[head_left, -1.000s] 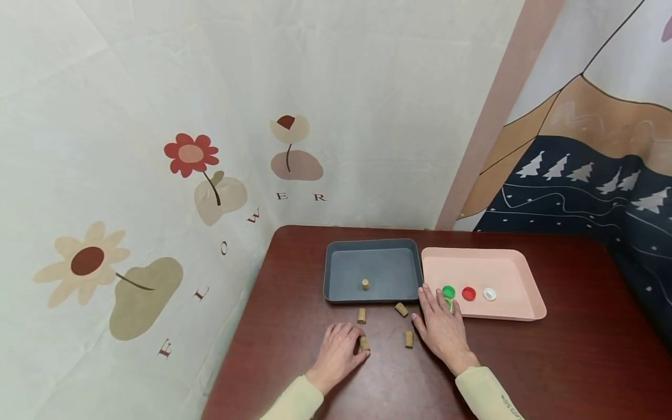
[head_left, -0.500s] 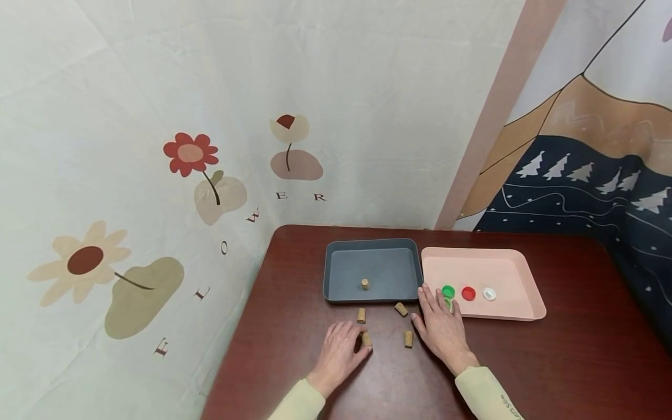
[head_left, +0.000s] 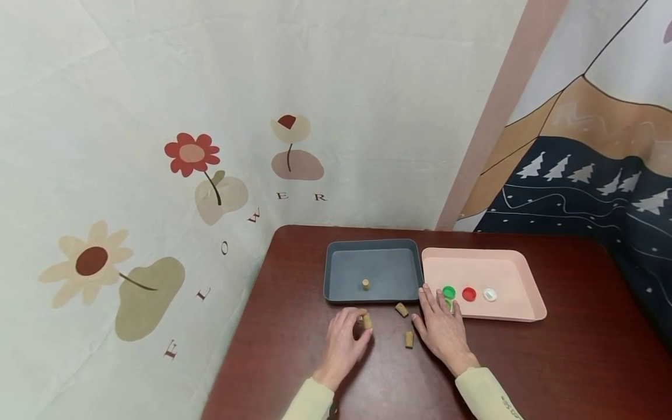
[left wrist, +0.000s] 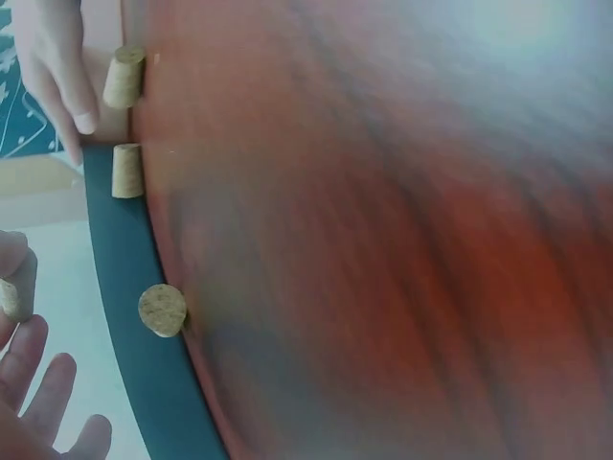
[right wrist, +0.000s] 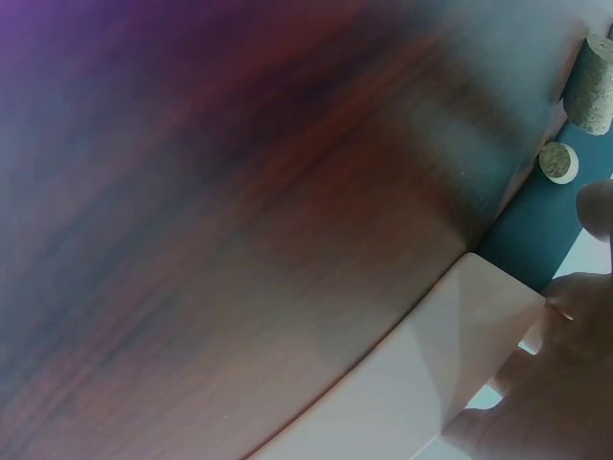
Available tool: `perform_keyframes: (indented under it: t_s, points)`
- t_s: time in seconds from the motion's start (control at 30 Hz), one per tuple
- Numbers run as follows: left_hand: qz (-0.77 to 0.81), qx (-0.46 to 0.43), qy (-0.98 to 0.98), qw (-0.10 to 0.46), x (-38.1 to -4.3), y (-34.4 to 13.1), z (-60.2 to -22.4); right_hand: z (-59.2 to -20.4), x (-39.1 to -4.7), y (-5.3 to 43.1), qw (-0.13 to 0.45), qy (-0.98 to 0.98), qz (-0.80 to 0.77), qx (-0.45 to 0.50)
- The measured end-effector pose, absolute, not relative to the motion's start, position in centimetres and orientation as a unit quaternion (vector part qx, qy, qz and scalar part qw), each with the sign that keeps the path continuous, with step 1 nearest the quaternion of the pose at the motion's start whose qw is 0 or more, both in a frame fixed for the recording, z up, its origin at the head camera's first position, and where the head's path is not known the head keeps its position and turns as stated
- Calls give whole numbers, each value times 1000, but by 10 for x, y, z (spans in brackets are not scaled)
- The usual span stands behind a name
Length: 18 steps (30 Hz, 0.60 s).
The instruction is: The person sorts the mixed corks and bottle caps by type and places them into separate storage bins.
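My left hand (head_left: 343, 344) pinches a small tan cork (head_left: 367, 321) between thumb and fingers, just short of the blue-grey tray (head_left: 336, 256). In the left wrist view the held cork (left wrist: 23, 287) shows at the left edge, and another cork (left wrist: 163, 310) stands close by, mostly hidden by the hand in the head view. One cork (head_left: 366, 284) stands inside the blue-grey tray. Two more lie on the table: a tilted cork (head_left: 401, 310) near the tray and a cork (head_left: 409, 339) nearer me. My right hand (head_left: 443, 332) rests with straight fingers over the pink tray's near left rim.
The pink tray (head_left: 517, 268) sits right beside the blue-grey one. It holds a green bottle cap (head_left: 448, 292), a red cap (head_left: 469, 294), a white cap (head_left: 490, 294) and a light green cap (head_left: 448, 304) partly under the right fingers. A printed curtain (head_left: 367, 116) hangs behind the table.
My left hand has moved forward toward the blue-grey tray, carrying the cork up from its spot on the table. The right hand has stayed in place.
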State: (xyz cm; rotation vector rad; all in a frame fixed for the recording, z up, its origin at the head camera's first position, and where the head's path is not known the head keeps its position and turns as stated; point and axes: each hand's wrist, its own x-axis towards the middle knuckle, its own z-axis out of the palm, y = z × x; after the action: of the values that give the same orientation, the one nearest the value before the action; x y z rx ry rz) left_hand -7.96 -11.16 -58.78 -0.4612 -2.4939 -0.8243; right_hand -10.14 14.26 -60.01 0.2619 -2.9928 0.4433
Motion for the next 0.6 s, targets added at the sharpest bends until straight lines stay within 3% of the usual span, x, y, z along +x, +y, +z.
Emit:
perform_keyframes:
  t_s: [0.6]
  points:
    - [-374,-103,-893,231,-122,-101,-576,-601,-101,142,65,-983,147,88]
